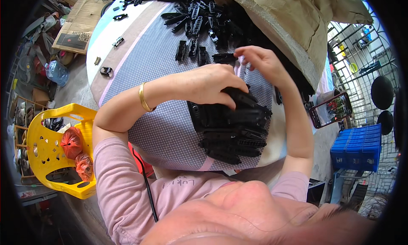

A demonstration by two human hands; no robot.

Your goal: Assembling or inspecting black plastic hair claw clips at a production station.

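My left hand (209, 83), a gold bangle on its wrist, is closed on a black plastic toy vehicle part (240, 96) at the top of a stack. Below it, the stack of black toy vehicle parts (233, 136) lies near the table's front edge, some with ladder shapes. Just beyond, my right hand (262, 64) hovers with fingers bent and apart, fingertips close to a single black part (224, 58). Several black parts (180, 52) stand in a row left of that one. Farther back spreads a loose heap of similar black pieces (193, 13).
Small toy cars (106, 71) are scattered on the table's left. Brown wrapping (297, 20) covers the far right. A phone (331, 110) is mounted at the right, above a blue crate (356, 149). A yellow chair (38, 130) holding red bags (71, 143) stands at the left.
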